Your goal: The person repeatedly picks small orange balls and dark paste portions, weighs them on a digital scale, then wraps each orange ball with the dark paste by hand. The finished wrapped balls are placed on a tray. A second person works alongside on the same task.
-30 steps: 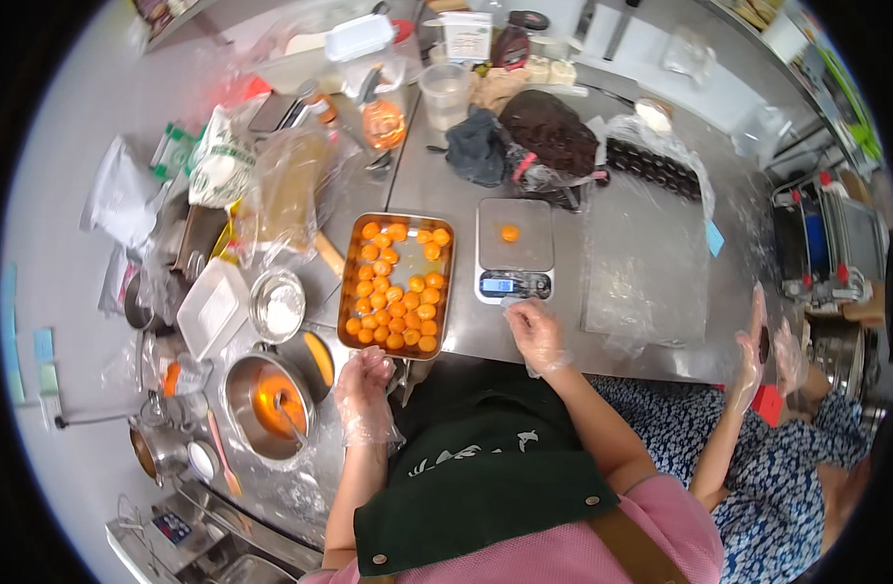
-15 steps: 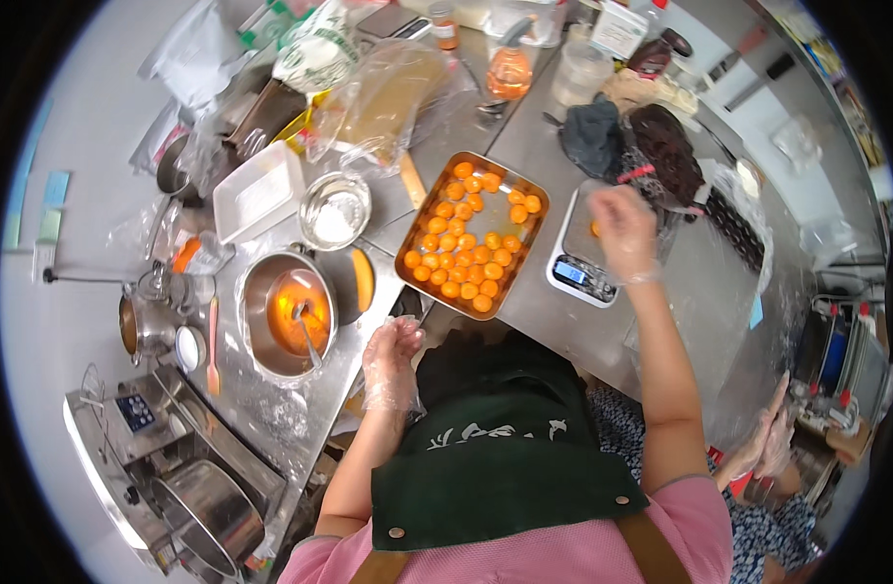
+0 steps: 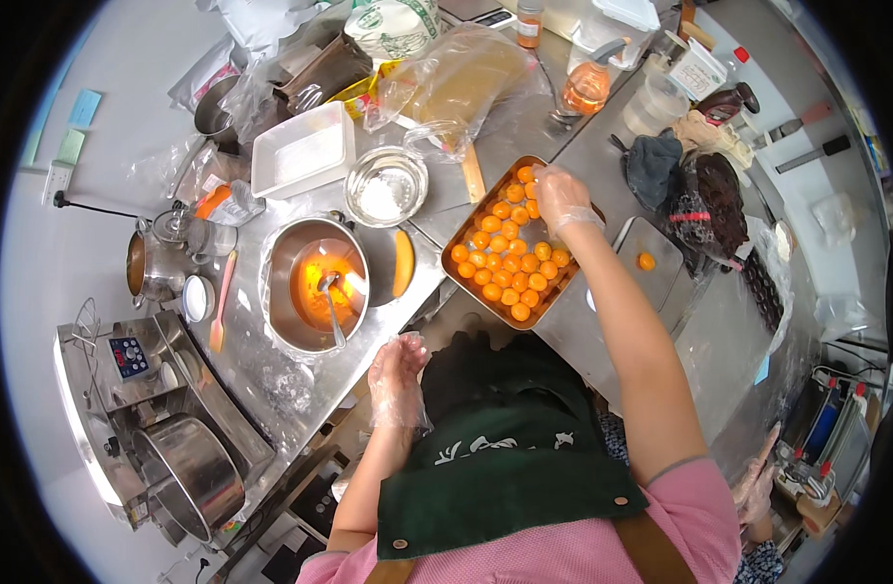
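My right hand, in a clear plastic glove, reaches over the far right part of a metal tray. Round orange egg yolks lie in several rows there. The fingers are bent down and drawn together among the yolks; whatever they grip is hidden by the hand. A single egg yolk sits on the flat top of a kitchen scale right of the tray, partly covered by my forearm. My left hand, gloved too, hovers by the table edge with its fingers curled in, nothing showing in them.
Left of the tray stand a steel pot with orange liquid and a spoon, a metal bowl and a white plastic container. A pink spatula lies farther left. Another person's gloved hand shows at lower right.
My right hand has moved left from the scale to the tray, leaving one yolk uncovered on the scale. My left hand stays near the table edge. The whole view has shifted.
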{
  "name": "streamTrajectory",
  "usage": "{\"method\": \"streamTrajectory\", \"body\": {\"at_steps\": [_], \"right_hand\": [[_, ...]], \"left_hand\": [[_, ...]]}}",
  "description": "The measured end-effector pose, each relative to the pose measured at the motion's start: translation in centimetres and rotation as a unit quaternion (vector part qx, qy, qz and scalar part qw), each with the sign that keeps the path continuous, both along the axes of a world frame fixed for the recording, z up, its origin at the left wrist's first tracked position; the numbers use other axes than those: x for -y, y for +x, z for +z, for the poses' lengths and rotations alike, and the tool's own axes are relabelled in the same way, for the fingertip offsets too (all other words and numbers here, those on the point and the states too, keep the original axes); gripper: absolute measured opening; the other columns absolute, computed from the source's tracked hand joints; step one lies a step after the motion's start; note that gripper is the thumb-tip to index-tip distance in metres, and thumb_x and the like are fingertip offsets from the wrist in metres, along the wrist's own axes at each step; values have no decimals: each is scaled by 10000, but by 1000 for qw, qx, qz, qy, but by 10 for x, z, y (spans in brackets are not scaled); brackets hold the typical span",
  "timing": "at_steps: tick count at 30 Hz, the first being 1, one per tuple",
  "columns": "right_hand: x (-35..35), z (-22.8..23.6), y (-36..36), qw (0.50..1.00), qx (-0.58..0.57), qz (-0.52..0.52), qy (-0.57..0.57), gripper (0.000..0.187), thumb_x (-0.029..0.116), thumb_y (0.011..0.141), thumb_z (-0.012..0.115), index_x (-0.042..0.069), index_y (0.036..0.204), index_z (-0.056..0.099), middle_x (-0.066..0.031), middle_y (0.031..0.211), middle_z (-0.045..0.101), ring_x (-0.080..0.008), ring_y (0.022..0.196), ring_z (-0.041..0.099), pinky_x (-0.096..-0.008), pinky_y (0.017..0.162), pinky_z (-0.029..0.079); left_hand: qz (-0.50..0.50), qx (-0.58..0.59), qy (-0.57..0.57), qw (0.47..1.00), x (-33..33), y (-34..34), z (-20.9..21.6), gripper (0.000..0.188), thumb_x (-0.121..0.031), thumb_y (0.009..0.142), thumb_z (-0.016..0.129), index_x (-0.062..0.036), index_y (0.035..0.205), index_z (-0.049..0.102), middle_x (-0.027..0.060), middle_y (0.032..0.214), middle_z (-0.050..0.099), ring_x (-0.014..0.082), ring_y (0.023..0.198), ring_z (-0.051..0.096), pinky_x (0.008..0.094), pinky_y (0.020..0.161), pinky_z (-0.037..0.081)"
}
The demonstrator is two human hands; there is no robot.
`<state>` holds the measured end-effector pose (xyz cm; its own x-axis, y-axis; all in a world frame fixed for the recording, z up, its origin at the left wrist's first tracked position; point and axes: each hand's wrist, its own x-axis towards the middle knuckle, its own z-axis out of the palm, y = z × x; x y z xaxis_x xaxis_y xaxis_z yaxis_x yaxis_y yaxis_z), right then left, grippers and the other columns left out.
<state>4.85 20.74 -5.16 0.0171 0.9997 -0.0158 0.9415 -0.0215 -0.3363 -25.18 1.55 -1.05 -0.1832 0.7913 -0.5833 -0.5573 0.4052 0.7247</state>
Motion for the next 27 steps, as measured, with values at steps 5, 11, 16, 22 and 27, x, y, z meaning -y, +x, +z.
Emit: {"method": "streamTrajectory", "body": {"at_steps": [5, 11, 16, 22, 27], "right_hand": [[-12, 1, -11, 995, 4, -59, -86, 216, 183, 833, 581, 50, 1002, 599, -181, 978, 631, -346, 904, 613, -424, 785, 494], [-11, -7, -15, 991, -14, -104, -85, 212, 190, 818, 604, 45, 971, 590, -184, 958, 637, -345, 922, 613, -425, 784, 493], [-9, -12, -19, 989, -15, -116, -94, 250, 193, 801, 638, 37, 992, 597, -187, 1054, 601, -352, 950, 609, -425, 798, 494], [-4, -13, -18, 990, 22, -88, -108, 287, 67, 749, 659, -19, 1017, 597, -196, 1059, 614, -327, 948, 637, -383, 776, 532], [4, -10, -20, 995, 5, -81, -65, 240, 167, 815, 624, 20, 1002, 596, -175, 1035, 585, -352, 910, 614, -430, 780, 503]], "left_hand": [[16, 3, -5, 1000, 1, -11, -7, 187, -180, 892, 584, -2, 948, 566, 127, 943, 621, 216, 845, 601, 354, 807, 505], [7, 2, -12, 1000, -4, -14, -8, 190, -177, 892, 579, 1, 956, 570, 125, 932, 623, 212, 831, 601, 348, 797, 504], [-6, 11, 5, 1000, -11, -13, -7, 184, -170, 897, 567, 7, 948, 564, 117, 908, 612, 210, 806, 589, 346, 772, 497], [-46, 8, 12, 999, -10, -16, -9, 203, -205, 918, 555, -11, 960, 598, 97, 925, 639, 185, 836, 612, 328, 807, 495], [-41, 4, 8, 999, -10, -11, -4, 168, -184, 906, 574, -19, 931, 595, 104, 918, 637, 205, 831, 621, 331, 778, 507]]}}
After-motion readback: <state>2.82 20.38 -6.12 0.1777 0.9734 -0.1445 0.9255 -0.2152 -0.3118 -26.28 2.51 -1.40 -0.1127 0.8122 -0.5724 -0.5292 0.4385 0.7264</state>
